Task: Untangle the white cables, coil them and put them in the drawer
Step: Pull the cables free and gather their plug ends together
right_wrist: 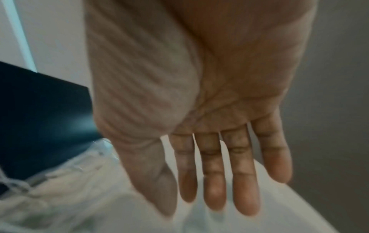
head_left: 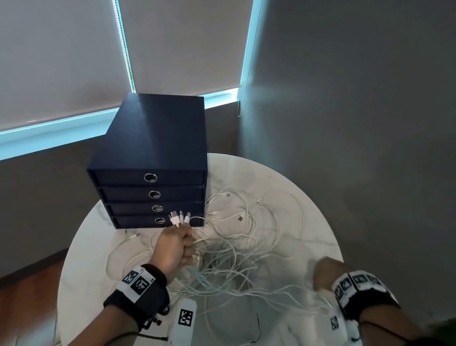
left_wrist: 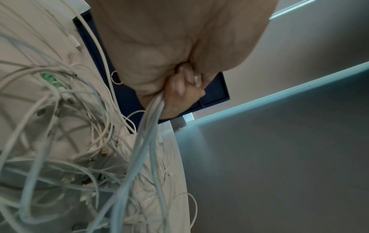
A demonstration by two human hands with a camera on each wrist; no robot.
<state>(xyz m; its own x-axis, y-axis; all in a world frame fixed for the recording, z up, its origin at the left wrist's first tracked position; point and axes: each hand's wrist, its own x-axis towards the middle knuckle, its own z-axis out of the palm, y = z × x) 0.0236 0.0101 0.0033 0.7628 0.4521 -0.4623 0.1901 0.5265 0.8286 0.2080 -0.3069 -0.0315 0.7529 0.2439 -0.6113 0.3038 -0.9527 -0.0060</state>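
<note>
1. The left hand (head_left: 173, 246) is fisted round a bunch of white cables (head_left: 238, 245), with several plug ends (head_left: 179, 217) standing up out of the top of the fist; the left wrist view shows the fingers (left_wrist: 180, 88) curled tight on the strands running down from them.
2. The right hand (head_left: 326, 272) grasps nothing: the right wrist view shows its palm flat and fingers (right_wrist: 244, 170) straight, above the table's right side.
3. The step looks like untangling, with ends gathered and nothing coiled yet.
4. Next, the free hand probably needs to pick one strand and draw it clear of the knot.
5. The tangle spreads over the round white table (head_left: 314, 208) between the hands and toward the navy drawer unit (head_left: 153, 166).
6. All four drawers appear closed, so one must be opened before any cable goes in.
</note>
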